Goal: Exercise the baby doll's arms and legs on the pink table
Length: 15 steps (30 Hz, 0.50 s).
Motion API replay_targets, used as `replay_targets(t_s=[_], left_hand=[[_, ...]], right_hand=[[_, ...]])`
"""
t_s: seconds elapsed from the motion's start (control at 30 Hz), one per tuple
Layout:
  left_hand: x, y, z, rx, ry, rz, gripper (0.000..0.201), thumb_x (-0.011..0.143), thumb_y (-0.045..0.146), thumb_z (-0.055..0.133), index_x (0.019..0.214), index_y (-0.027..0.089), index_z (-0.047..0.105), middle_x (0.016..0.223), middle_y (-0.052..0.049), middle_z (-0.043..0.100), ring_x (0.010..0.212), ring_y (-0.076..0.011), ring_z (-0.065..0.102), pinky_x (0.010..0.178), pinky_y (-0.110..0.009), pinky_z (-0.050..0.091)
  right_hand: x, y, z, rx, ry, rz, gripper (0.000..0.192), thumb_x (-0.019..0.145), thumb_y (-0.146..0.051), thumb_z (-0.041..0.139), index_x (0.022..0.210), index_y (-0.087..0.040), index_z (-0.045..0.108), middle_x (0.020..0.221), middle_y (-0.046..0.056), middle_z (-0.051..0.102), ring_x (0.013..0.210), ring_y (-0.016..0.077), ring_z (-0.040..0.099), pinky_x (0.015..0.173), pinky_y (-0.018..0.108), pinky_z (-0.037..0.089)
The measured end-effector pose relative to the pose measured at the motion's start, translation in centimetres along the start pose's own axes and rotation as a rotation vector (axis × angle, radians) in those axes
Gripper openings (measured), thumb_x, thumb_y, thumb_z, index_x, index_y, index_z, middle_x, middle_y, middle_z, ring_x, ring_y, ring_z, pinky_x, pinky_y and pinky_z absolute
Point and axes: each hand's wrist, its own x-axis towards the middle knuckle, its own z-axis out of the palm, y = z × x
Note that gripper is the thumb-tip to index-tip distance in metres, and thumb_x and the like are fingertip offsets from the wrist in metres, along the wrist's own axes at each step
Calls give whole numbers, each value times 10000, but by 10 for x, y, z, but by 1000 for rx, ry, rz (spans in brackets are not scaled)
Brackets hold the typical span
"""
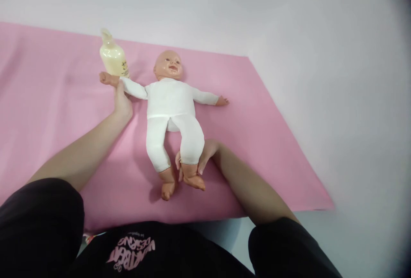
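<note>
A baby doll [171,98] with a white cloth body lies on its back, arms spread, head toward the far side. Around the doll's forearm on the left is my left hand [122,103], its fingers partly hidden under the arm. My right hand [207,153] is wrapped from beneath around the doll's lower leg on the right, just above the foot; fingertips show between the two legs. Just beyond the doll's hand on the left stands a pump bottle [113,58] of pale yellow liquid.
A pink sheet [257,153] covers the table under the doll, with its edge running down the right side. Behind and to the right is a pale wall or floor surface [305,55].
</note>
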Motion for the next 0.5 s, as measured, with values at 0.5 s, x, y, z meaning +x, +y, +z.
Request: replay_targets(t_s=[0.5], left_hand=[[-4, 1, 3, 56, -20, -3, 384, 1131, 373, 300, 1410, 143, 431, 1537, -101, 557, 1325, -139, 585, 1222, -383, 443]], right_hand=[[-8, 9, -6, 136, -40, -225, 611, 826, -223, 855, 1327, -110, 524, 1224, 232, 756, 1160, 287, 748, 910, 386, 616]])
